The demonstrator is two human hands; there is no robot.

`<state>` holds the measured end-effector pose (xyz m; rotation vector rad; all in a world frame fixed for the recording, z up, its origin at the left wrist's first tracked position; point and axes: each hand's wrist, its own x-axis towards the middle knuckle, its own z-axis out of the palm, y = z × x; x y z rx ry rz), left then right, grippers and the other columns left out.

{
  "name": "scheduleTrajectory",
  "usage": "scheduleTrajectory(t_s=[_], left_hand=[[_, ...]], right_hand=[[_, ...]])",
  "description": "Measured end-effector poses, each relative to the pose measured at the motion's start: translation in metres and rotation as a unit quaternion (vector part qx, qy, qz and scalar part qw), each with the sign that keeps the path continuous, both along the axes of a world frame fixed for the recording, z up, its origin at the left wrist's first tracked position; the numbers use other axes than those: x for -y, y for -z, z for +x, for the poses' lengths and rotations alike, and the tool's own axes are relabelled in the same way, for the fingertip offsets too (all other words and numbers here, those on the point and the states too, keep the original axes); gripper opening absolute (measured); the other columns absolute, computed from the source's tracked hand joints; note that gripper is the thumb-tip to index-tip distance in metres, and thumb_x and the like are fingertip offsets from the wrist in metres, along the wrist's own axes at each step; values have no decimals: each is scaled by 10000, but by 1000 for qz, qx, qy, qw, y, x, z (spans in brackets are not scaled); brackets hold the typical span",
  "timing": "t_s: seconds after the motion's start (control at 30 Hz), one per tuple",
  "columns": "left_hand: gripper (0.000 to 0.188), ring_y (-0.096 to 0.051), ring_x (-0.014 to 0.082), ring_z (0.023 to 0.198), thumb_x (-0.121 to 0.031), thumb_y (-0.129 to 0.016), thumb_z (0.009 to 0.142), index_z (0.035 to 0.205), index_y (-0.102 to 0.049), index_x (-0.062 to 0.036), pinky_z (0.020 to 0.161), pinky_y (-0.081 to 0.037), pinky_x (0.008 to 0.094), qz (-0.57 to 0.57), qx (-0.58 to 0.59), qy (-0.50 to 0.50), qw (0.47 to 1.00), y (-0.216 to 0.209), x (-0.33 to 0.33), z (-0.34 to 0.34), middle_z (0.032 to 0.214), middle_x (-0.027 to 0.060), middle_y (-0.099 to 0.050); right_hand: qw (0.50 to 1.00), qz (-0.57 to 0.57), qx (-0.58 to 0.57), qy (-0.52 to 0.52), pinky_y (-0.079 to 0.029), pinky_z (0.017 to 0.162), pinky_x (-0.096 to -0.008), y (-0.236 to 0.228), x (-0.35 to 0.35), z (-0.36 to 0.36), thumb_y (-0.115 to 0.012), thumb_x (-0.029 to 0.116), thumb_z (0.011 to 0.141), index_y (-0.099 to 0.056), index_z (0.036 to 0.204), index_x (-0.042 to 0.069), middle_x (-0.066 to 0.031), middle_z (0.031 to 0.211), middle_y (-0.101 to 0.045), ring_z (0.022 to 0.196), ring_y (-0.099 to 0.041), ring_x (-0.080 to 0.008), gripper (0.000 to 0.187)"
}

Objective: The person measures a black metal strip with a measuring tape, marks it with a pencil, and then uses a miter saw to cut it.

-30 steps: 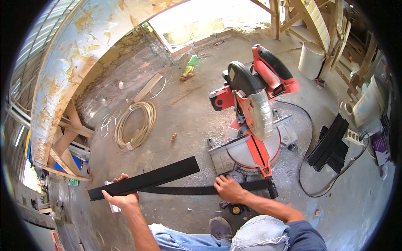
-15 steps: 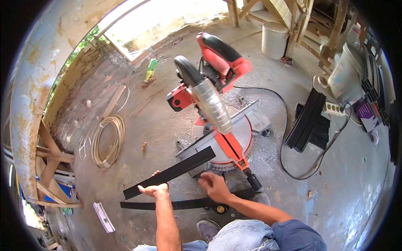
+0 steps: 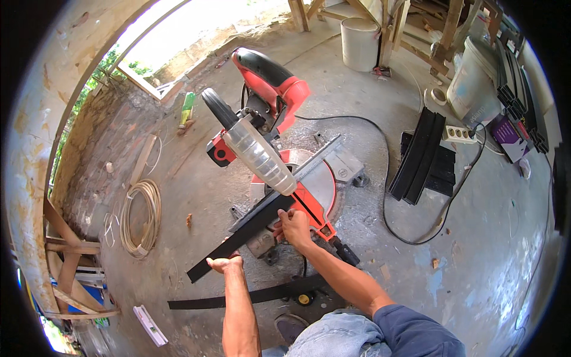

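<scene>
A red and black miter saw [image 3: 279, 95] stands on the floor, its head raised and a clear guard [image 3: 262, 156] over the blade. My left hand [image 3: 226, 263] holds a black strip [image 3: 241, 239] from beneath, near its outer end. The strip slants across the grey saw base, its far end close to the orange slotted insert [image 3: 312, 205]. Bent fingers of my right hand [image 3: 294, 229] grip that far end at its near edge. A second long black strip [image 3: 256, 296] lies on the floor near my feet, beside a round black and yellow item [image 3: 305, 298].
Right of the saw lie stacked black strips [image 3: 419, 157] by a white power strip [image 3: 459, 134]. A black cord [image 3: 386, 172] curves across the floor. Coiled hose [image 3: 141, 217], a green bottle [image 3: 187, 108] and a pale bar [image 3: 150, 325] lie left. Buckets [image 3: 360, 44] stand behind.
The black strip has moved onto the saw base, its far end now against the orange insert area. My right hand has risen to that end and grips it. The view has shifted slightly.
</scene>
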<state>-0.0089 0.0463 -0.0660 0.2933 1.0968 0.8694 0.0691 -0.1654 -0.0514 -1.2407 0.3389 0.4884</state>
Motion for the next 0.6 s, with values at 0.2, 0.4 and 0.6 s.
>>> scheduleTrajectory(t_s=[0.2,0.4,0.6], left_hand=[[594,-653,346,1030,-590,-356,967,1242,-597,-122,938,-498,557,-6,-29,83,996,14,5,-8,1129,132,-670],[573,-588,355,1169,-509,-484,946,1321,-539,-80,965,-463,591,-2,-189,62,980,11,-1,-18,1339,144,-567],[513,-374,357,1361,-95,-729,799,1283,-572,-26,1135,-276,470,749,-360,144,538,-40,77,-18,1404,173,-458]], right_hand=[[1000,7,-21,15,-528,399,-318,2,2,5,-584,232,1018,-557,903,-85,-203,774,-683,536,-684,-237,339],[1000,-7,-14,23,-532,406,-320,-2,-1,5,-587,225,1016,-564,875,-83,-205,758,-684,540,-687,-239,340],[1000,-1,-24,17,-534,411,-321,2,-1,8,-605,220,1005,-576,880,-83,-203,761,-688,548,-686,-238,329]])
